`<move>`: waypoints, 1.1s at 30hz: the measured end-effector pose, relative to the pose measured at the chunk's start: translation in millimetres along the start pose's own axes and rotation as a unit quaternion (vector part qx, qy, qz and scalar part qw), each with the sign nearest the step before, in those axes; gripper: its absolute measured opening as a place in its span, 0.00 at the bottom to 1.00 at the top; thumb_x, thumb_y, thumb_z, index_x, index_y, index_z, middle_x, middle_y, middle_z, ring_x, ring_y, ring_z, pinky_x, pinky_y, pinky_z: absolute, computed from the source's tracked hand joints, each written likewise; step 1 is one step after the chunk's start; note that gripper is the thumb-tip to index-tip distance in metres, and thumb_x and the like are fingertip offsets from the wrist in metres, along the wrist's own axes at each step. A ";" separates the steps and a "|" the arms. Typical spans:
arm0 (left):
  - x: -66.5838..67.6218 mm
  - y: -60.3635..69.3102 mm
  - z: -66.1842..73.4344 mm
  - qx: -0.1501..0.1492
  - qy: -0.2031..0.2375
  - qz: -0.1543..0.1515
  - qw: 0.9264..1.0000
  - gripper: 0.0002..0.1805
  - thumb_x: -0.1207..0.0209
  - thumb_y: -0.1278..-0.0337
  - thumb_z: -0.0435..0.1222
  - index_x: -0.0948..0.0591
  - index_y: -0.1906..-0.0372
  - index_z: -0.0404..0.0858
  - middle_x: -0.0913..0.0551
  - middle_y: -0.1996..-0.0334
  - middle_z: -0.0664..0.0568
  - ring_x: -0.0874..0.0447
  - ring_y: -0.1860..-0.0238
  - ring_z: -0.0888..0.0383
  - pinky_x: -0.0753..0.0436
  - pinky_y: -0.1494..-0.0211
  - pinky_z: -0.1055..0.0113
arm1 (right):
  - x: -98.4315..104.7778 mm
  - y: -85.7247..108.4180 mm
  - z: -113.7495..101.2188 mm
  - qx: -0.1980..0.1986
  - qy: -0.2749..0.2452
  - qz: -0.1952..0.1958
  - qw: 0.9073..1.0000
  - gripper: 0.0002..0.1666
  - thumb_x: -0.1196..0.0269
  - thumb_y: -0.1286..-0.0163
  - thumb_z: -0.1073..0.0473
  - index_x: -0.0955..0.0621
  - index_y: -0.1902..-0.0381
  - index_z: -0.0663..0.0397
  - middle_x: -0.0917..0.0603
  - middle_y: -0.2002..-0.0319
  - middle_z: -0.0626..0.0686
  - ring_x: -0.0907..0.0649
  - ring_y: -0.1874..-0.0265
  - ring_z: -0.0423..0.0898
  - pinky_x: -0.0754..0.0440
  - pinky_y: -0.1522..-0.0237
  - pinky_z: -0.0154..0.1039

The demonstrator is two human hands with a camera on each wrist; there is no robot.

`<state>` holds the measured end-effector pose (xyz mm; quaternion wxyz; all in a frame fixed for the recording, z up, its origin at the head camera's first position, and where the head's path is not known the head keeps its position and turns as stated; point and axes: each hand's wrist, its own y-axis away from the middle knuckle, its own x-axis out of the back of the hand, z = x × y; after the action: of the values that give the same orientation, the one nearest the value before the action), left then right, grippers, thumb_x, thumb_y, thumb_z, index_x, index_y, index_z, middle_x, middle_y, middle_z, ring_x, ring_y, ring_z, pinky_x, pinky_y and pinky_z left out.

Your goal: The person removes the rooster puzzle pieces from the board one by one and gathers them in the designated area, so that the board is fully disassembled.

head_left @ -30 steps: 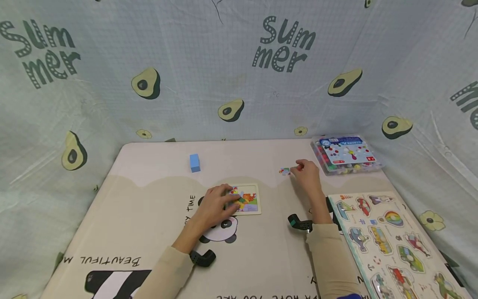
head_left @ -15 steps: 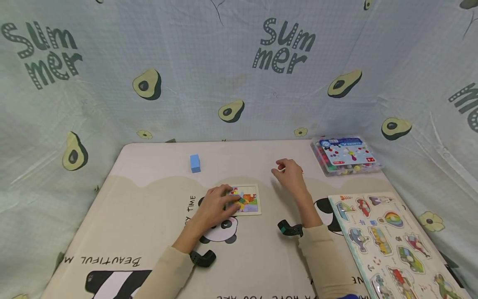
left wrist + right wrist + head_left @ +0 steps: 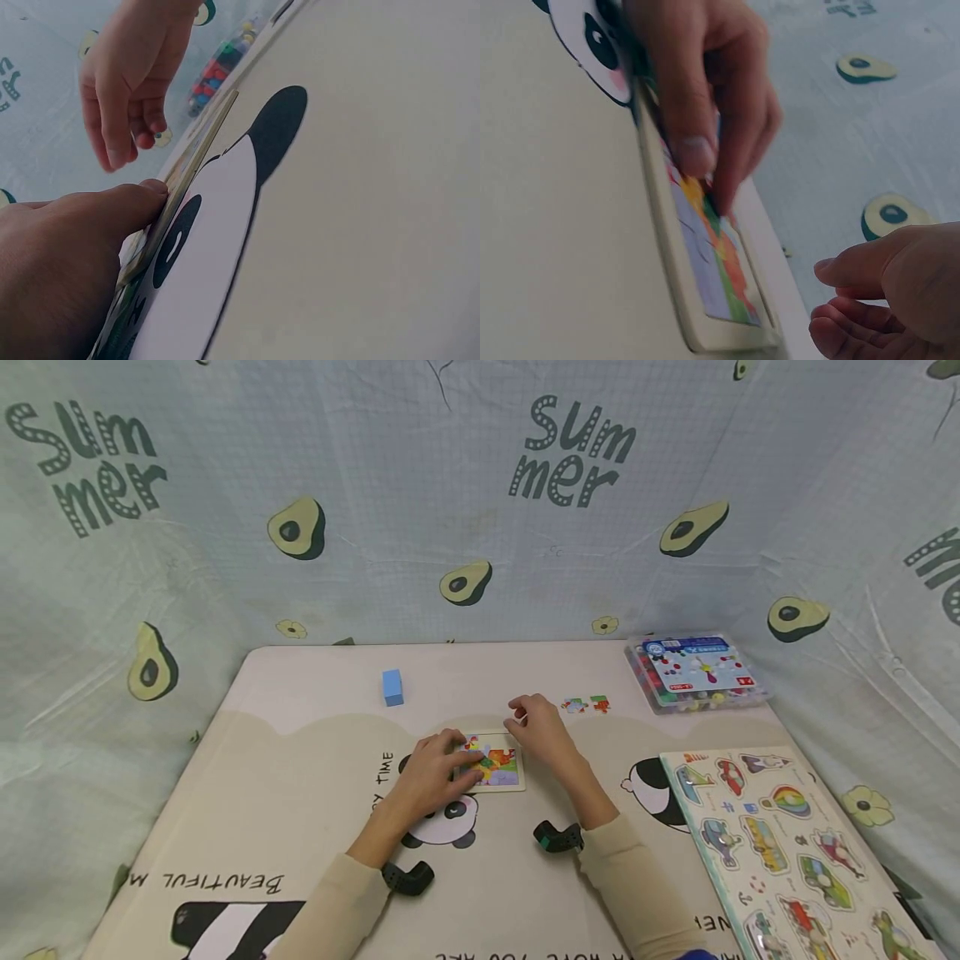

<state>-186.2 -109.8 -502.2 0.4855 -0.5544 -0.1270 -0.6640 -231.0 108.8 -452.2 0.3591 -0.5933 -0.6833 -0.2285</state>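
Note:
A small picture puzzle board (image 3: 519,778) with a pale frame lies mid-table, its picture colourful and its top strip pale. My left hand (image 3: 429,774) rests over the board's left side, fingertips on the picture. In the left wrist view, the left thumb (image 3: 142,199) touches the frame's edge. Just above the board's upper right corner hovers my right hand (image 3: 546,732), with thumb and forefinger apart in the head view. Nothing shows between its fingers in any view. Two loose puzzle pieces, one bluish piece (image 3: 575,705) and one red-green piece (image 3: 600,703), lie to its right.
A blue block (image 3: 392,687) stands at the back left. At the back right is a clear box (image 3: 697,672) of coloured beads. A large picture board (image 3: 795,852) of vehicles covers the right side. A patterned curtain (image 3: 360,560) hangs behind the table.
My right hand has moved left from the loose pieces to the puzzle board, uncovering two pieces. The left hand has stayed on the board.

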 end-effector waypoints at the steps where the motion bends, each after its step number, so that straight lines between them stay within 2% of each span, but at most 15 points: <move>1: 0.0 0.0 0.2 -0.002 0.000 0.002 1.000 0.17 0.35 0.39 0.50 0.11 0.49 0.48 0.20 0.47 0.44 0.20 0.46 0.47 0.26 0.37 0.44 | -3.0 0.4 -1.5 0.004 0.003 -0.006 1.000 0.18 0.35 0.31 0.60 0.18 0.47 0.65 0.19 0.61 0.58 0.19 0.62 0.50 0.18 0.56 0.44; 8: 1.0 -1.1 1.7 -0.009 0.002 0.013 1.000 0.16 0.34 0.40 0.49 0.11 0.50 0.47 0.20 0.49 0.45 0.19 0.49 0.48 0.25 0.38 0.44 | -21.7 5.6 -11.4 0.051 0.019 -0.042 0.998 0.13 0.35 0.31 0.62 0.16 0.50 0.63 0.19 0.62 0.56 0.20 0.63 0.48 0.18 0.57 0.42; 14: 1.4 -2.1 1.9 -0.021 0.002 0.025 0.999 0.16 0.32 0.41 0.48 0.11 0.52 0.45 0.18 0.51 0.45 0.19 0.47 0.48 0.25 0.38 0.45 | -33.6 8.6 -14.5 0.086 0.038 -0.051 0.994 0.09 0.36 0.31 0.63 0.14 0.56 0.61 0.20 0.65 0.54 0.23 0.68 0.45 0.22 0.62 0.39; 18: 2.0 -1.9 1.4 -0.023 0.006 0.029 0.999 0.16 0.32 0.41 0.46 0.10 0.53 0.43 0.17 0.52 0.45 0.18 0.46 0.47 0.24 0.37 0.45 | -38.1 9.5 -15.6 0.096 0.048 -0.047 0.993 0.08 0.35 0.32 0.63 0.13 0.59 0.61 0.19 0.66 0.54 0.23 0.69 0.45 0.22 0.63 0.39; 23: 4.8 -0.8 1.5 -0.016 0.011 0.018 1.000 0.15 0.33 0.40 0.44 0.11 0.52 0.41 0.16 0.49 0.44 0.17 0.44 0.45 0.23 0.36 0.46 | -41.3 10.3 -15.5 0.105 0.060 -0.048 0.992 0.07 0.35 0.32 0.63 0.12 0.61 0.60 0.19 0.66 0.53 0.22 0.68 0.45 0.21 0.61 0.41; 29: 8.5 4.5 3.2 -0.019 0.000 -0.004 1.000 0.17 0.36 0.36 0.42 0.13 0.47 0.39 0.16 0.44 0.44 0.15 0.44 0.46 0.18 0.41 0.52 | -42.5 10.3 -14.7 0.103 0.059 -0.056 0.991 0.07 0.34 0.32 0.62 0.12 0.60 0.60 0.19 0.64 0.54 0.21 0.67 0.46 0.20 0.60 0.42; 33: 8.9 9.2 6.8 -0.028 -0.020 -0.002 0.999 0.16 0.37 0.35 0.43 0.13 0.49 0.39 0.16 0.46 0.47 0.14 0.47 0.50 0.16 0.45 0.56 | -42.0 9.9 -14.2 0.099 0.058 -0.059 0.992 0.08 0.34 0.32 0.62 0.12 0.60 0.60 0.19 0.64 0.54 0.21 0.66 0.45 0.19 0.59 0.42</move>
<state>-174.0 -114.0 -495.6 0.4658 -0.5804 -0.1196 -0.6572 -216.6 73.1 -476.2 0.4409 -0.4996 -0.7143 -0.2140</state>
